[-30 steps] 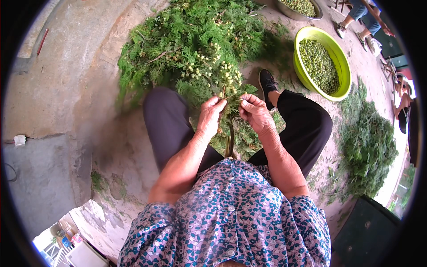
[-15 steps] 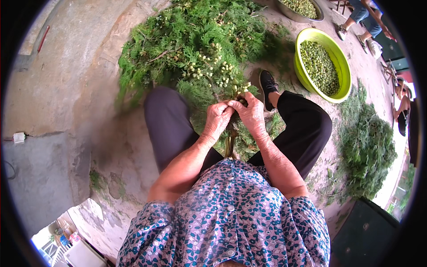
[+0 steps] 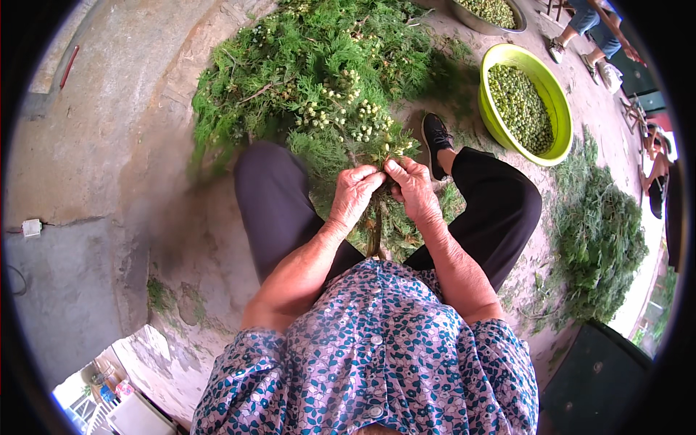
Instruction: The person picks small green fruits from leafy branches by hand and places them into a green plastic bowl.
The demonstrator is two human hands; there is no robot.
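Observation:
I sit with a green leafy branch [image 3: 377,148] standing between my knees; it bears pale green cones. My left hand [image 3: 354,194] and my right hand [image 3: 415,187] meet at its top, fingertips touching, both gripping the same sprig. A big pile of the same cone-bearing branches [image 3: 312,80] lies on the ground just ahead of my hands. To the right stands a lime-green basin [image 3: 558,109] filled with picked green cones.
A metal bowl [image 3: 471,18] of cones sits at the top edge. Stripped green branches [image 3: 598,239] are heaped at the right. Another person's legs [image 3: 587,29] show at the top right. A dark bin [image 3: 598,377] stands at the lower right. The ground is concrete [image 3: 94,174].
My two hands, apart a second ago, have come together on the sprig. The view has shifted slightly.

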